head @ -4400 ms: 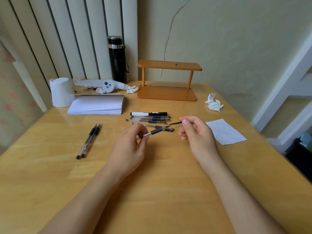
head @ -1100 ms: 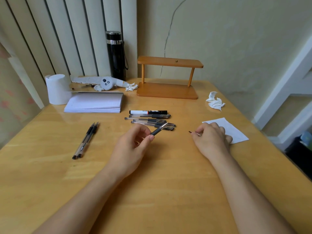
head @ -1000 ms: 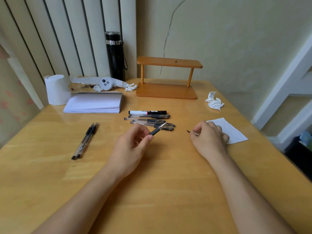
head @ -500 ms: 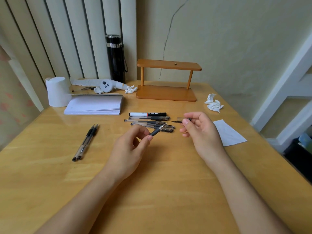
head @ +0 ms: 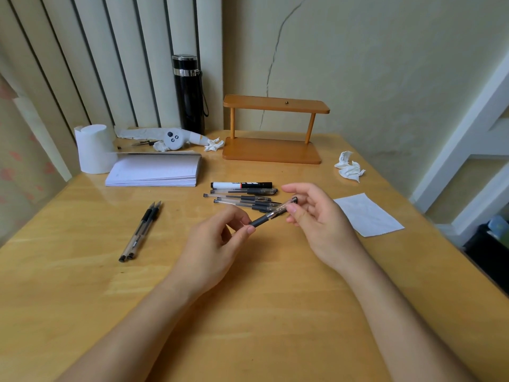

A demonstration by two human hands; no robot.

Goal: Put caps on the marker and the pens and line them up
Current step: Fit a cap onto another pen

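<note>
The wooden desk (head: 82,299) is filling the frame. A notebook (head: 154,170) is lying at upper left. At centre, the left hand (head: 212,249) is pinching the dark grip section of a pen (head: 261,220), and the right hand (head: 316,221) is pinching a clear cap (head: 285,207) over the pen's tip. Just above, a marker (head: 241,185) and a row of capped pens (head: 242,198) are lying side by side. Two more pens (head: 140,232) are lying together at left.
</note>
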